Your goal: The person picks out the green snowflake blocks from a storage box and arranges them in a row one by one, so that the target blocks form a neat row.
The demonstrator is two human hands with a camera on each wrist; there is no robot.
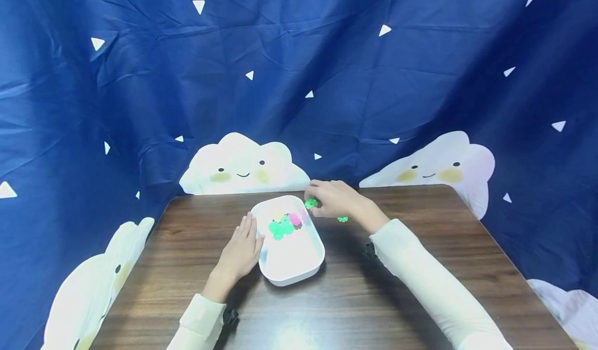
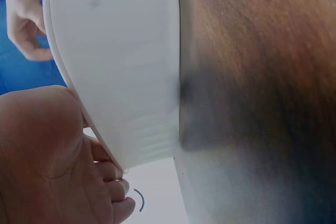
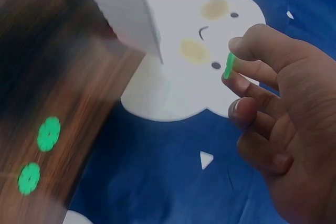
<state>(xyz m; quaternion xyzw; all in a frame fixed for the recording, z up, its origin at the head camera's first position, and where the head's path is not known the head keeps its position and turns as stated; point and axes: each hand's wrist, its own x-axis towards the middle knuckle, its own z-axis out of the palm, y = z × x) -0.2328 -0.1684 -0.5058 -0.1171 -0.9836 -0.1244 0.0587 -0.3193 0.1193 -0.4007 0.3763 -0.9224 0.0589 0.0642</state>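
Note:
A white oval tray (image 1: 306,267) sits on the brown wooden table (image 1: 411,308), holding a few green, pink and yellow flower-shaped plastic pieces (image 1: 285,224). My left hand (image 1: 239,248) lies flat with straight fingers against the tray's left wall (image 2: 121,66). My right hand (image 1: 333,199) hovers just past the tray's far right corner and pinches a green flower piece (image 1: 310,203) between thumb and fingertips (image 3: 229,66). More green pieces (image 3: 48,134) lie loose on the table beside that hand, one of them near the wrist (image 1: 342,219).
A dark blue curtain (image 1: 299,80) printed with white triangles and smiling clouds hangs close behind and around the table. The table's back edge runs just beyond the tray. Bare wood stretches to the right and front.

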